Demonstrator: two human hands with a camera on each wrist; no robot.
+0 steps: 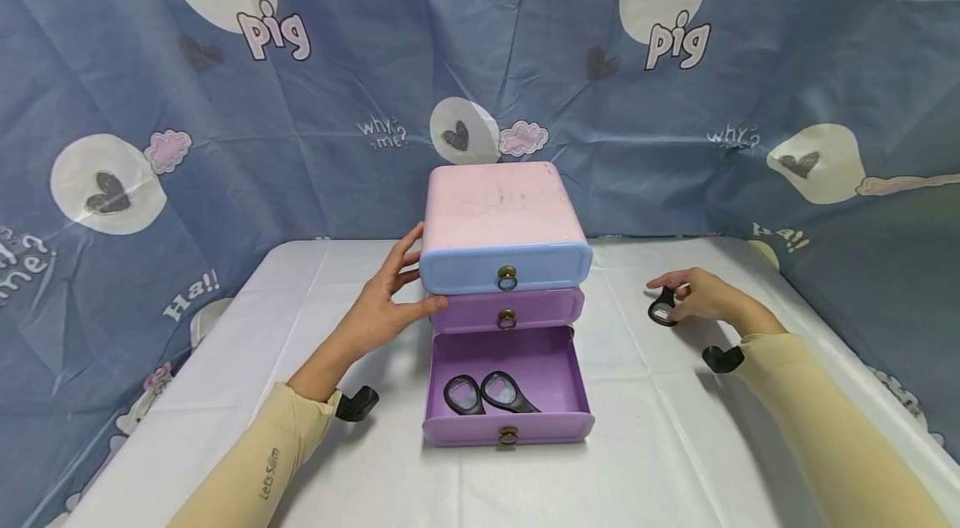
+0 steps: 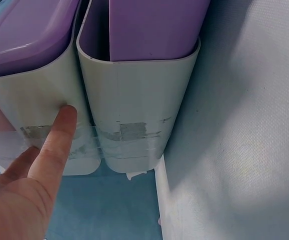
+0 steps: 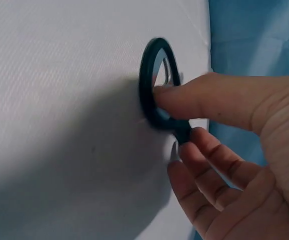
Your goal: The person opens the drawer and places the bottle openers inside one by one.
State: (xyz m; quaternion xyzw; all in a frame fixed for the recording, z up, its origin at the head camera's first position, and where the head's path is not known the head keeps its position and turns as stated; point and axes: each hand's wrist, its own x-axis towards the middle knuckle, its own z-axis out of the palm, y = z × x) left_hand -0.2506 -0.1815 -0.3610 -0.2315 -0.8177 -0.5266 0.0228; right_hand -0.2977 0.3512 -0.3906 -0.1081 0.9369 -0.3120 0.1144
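A small drawer cabinet [image 1: 498, 207] with a pink top stands on the table. Its bottom purple drawer [image 1: 555, 374] is pulled out, with two black-rimmed magnifying glasses [image 1: 504, 391] inside. My left hand [image 1: 381, 313] rests against the cabinet's left side, thumb by the front of the middle drawer [image 1: 543, 308]; in the left wrist view a fairly straight finger [image 2: 59, 142] touches the pale side wall. Out to the right, my right hand [image 1: 705, 297] pinches another black magnifying glass [image 3: 147, 95] between thumb and fingers, with the thumb over its lens.
The blue top drawer [image 1: 465, 271] and the middle one are closed, each with a ring pull. White cloth covers the table [image 1: 637, 445]. Behind it hangs a blue printed curtain [image 1: 360, 78]. A black wrist mount [image 1: 357, 404] projects below each wrist.
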